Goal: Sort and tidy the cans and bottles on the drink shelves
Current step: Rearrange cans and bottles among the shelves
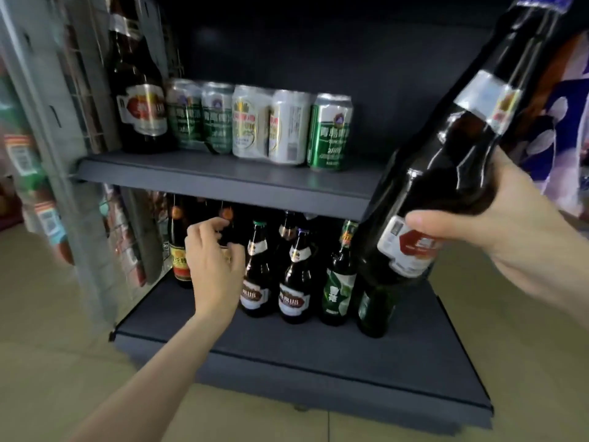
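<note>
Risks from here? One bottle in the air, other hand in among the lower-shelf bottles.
1. The right hand holds the big brown bottle tilted, base close to the green bottle; it could knock it over.
2. The left hand reaches between tightly packed bottles on the lower shelf; a neighbour might tip.
3. One-handed grip on glass may slip.

Big brown bottle (pixel 459 173) in my right hand (pixel 497 231), tilted, neck up-right, red-and-white label facing me. Upper shelf (pixel 223 180): one upright brown bottle (pixel 137 90) far left, then a row of green and white cans (pixel 261 122). Lower shelf (pixel 287 355): brown and green bottles (pixel 296 275) upright; my left hand (pixel 213 256) curled at one on the left.
</note>
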{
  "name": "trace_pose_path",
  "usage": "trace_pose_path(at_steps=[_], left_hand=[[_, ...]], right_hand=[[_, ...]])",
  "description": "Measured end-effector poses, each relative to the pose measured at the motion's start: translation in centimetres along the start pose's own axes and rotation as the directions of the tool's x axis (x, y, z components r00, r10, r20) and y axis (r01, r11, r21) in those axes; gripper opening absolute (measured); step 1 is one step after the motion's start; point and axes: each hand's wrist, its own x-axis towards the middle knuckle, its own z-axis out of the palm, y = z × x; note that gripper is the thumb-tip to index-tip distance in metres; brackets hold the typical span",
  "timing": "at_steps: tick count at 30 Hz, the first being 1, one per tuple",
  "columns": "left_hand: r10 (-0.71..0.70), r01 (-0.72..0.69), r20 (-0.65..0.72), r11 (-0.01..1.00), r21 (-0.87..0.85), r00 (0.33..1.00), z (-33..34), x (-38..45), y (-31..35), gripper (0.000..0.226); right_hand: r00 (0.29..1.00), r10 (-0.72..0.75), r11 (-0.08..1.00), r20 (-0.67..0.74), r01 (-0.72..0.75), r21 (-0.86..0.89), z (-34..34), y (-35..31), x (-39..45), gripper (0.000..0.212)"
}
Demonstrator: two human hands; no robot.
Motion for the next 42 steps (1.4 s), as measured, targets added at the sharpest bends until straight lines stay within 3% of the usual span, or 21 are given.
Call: trace_pose_path(at_steps=[4, 8, 13, 15, 19, 22, 33, 42], left_hand=[[-0.132, 0.123, 0.224, 0.991, 0.056, 0.966, 0.6, -3.4, -3.0, 0.033], [-0.253, 0.216, 0.553, 0.967, 0.134, 0.794, 4.1, -6.4, -3.3, 0.065], [-0.474, 0.431, 0.616, 0.872, 0.230, 0.629, 9.2, -7.9, -3.5, 0.082], [-0.539, 0.508, 0.591, 0.828, 0.239, 0.601, 10.8, -8.4, -4.1, 0.082], [-0.539, 0.517, 0.484, 0.834, 0.193, 0.689, 12.6, -9.2, -4.7, 0.070], [-0.503, 0.490, 0.480, 0.856, 0.164, 0.719, 13.5, -9.1, -5.0, 0.068], [-0.466, 0.406, 0.465, 0.884, 0.229, 0.753, 16.0, -8.1, -5.8, 0.078], [-0.436, 0.338, 0.462, 0.898, 0.284, 0.772, 18.1, -7.6, -5.5, 0.053]], right_hand=[[0.991, 0.127, 0.991, 0.052, -0.124, -0.051, 2.7, 4.7, -3.2, 0.081], [0.954, 0.295, 0.944, 0.043, -0.285, -0.164, 5.2, 11.6, -5.3, 0.074], [0.920, 0.392, 0.890, -0.021, -0.385, -0.243, 6.5, 18.6, -6.0, 0.074], [0.917, 0.397, 0.884, -0.048, -0.396, -0.250, 6.7, 20.3, -5.8, 0.076], [0.924, 0.372, 0.896, -0.089, -0.382, -0.224, 7.2, 22.3, -5.1, 0.074], [0.930, 0.349, 0.903, -0.115, -0.367, -0.224, 8.0, 23.1, -4.4, 0.073], [0.937, 0.322, 0.907, -0.133, -0.346, -0.242, 8.2, 24.0, -3.8, 0.071], [0.941, 0.315, 0.906, -0.127, -0.337, -0.254, 8.2, 24.3, -3.8, 0.070]])
